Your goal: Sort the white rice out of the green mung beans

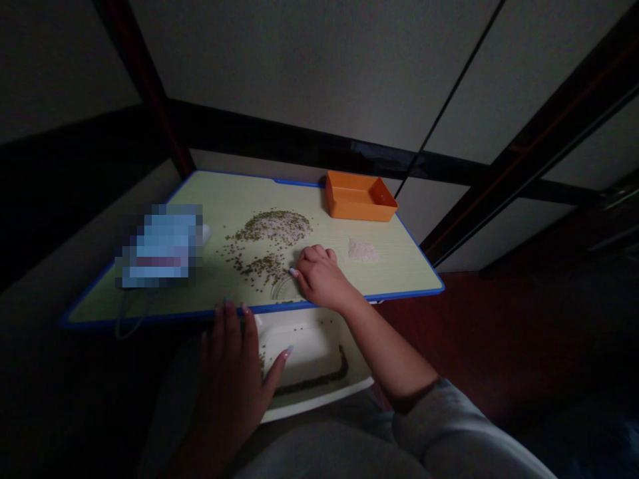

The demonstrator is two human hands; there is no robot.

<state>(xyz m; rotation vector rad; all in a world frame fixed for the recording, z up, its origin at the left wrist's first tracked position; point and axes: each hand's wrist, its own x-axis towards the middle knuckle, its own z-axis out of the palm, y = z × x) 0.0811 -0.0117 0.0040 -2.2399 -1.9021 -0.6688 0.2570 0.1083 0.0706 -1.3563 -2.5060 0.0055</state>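
Rising beyond the table's far edge, a pale panelled wall with dark bands (309, 80) fills the upper part of the view. The table (409, 266) itself has a flat, pale yellow-green top trimmed in blue. Below the table's near edge sits a white, shallow, round-cornered tray (309, 346), with a dark green band of small beans (314, 382) gathered along its near and right sides. At the table's near edge the left hand (234, 379) has its fingers spread and its thumb held apart over the tray, with nothing visible in its grasp; whether the fingertips touch the edge I cannot tell. On the table's near middle rests the right hand (322, 279), fingers curled under; whether they pinch anything I cannot tell. At the table's left end lies a blue item blurred into blocks (162, 246), and at its far right corner stands an orange, open, rectangular box (364, 211). On the table's middle is a loose heap of green beans mixed with whitish grains (274, 226), more beans straggling nearer the right hand. On the table's right half lies a small patch of whitish grains (363, 251). Just beside the right hand, at the table's near side, shows a pale half-round protractor shape (284, 287).
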